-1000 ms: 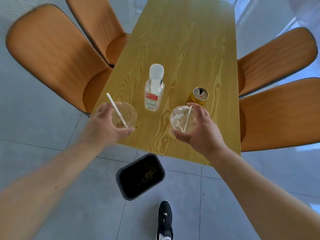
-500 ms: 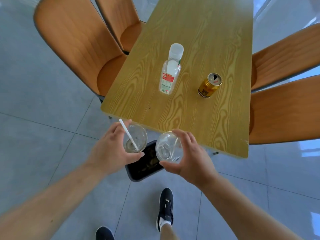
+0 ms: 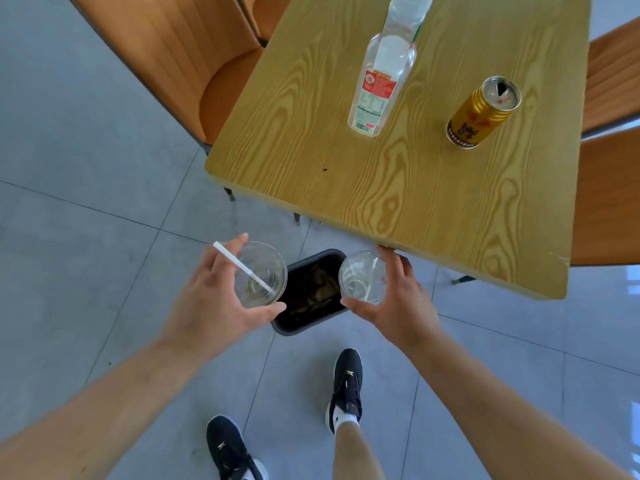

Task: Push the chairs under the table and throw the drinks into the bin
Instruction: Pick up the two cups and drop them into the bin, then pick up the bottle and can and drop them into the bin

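My left hand [image 3: 214,306] grips a clear plastic cup [image 3: 265,271] with a white straw sticking up to the left. In my right hand [image 3: 398,303] is a second clear cup [image 3: 360,277] with a straw inside it. Both cups hang over the floor on either side of the black bin [image 3: 304,325], which stands below the near edge of the wooden table [image 3: 398,188]. On the table a clear plastic bottle [image 3: 381,81] with a red label and a gold can [image 3: 481,112] stand upright.
Orange chairs flank the table: one at the left [image 3: 194,46] with its seat partly under the tabletop, others at the right [image 3: 609,195]. My two black shoes [image 3: 346,386] are on the grey tiled floor just behind the bin.
Both hands have lifted the cups off the table and carried them back and down to the bin. The view has tipped down toward the floor.
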The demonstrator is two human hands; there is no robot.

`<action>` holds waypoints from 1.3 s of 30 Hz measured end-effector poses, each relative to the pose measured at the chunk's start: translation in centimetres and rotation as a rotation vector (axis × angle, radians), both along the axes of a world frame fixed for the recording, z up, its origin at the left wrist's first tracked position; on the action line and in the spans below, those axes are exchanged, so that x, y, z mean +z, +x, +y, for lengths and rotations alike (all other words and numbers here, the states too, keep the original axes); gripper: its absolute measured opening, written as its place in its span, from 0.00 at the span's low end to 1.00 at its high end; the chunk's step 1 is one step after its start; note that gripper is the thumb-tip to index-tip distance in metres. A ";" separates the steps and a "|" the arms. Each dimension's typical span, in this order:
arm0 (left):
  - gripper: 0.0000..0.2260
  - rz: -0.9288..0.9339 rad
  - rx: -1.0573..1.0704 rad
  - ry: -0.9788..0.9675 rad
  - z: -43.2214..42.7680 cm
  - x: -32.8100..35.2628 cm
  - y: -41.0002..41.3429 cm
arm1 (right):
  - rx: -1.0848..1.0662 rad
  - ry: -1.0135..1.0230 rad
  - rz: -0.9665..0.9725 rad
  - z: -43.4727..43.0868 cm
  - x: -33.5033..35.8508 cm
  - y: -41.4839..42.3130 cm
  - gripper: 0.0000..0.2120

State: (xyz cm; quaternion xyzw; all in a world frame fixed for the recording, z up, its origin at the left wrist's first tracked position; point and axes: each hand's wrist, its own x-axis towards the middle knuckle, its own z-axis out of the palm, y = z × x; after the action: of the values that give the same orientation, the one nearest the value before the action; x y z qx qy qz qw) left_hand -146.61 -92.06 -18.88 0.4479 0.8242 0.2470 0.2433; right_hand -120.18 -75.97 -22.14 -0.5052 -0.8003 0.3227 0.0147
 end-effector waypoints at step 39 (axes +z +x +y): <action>0.45 0.071 -0.109 0.332 22.0 11.0 -0.6 | -0.195 0.345 0.373 14.2 14.1 1.7 0.31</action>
State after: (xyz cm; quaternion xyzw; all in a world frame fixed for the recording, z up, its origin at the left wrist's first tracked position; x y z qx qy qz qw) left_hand -147.24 -70.06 -7.86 0.5343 0.7547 0.3501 0.1496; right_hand -118.45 -61.82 -8.03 -0.5018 -0.7743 0.2659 0.2790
